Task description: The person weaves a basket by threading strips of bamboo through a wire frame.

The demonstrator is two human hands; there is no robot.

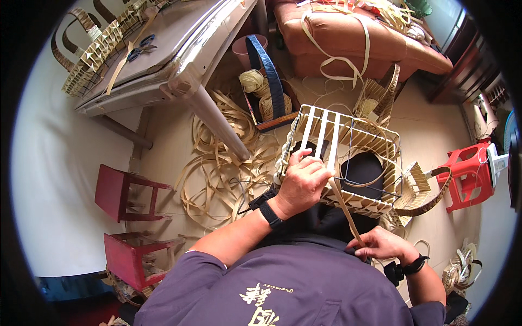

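Note:
A half-woven basket (356, 202) with a dark wire frame rests on my lap, its sides wrapped in cream strips. Three pale strips (321, 130) run side by side across the left part of its open face. My left hand (304, 182) is closed at the near rim, pressing the end of the third strip there. From under its fingers a tan flat strip (343, 206) runs down towards me. The lower end of that strip is pinched between the thumb and fingers of my right hand (384, 243), close to my shirt.
Loose strips (217, 157) lie heaped on the floor at left. Beyond them stands a blue-handled basket (266, 87) with cord balls. A table (185, 32) bearing scissors (142, 49), two red stools (130, 193), a red plastic stool (470, 174) and an orange sofa (337, 41) stand around.

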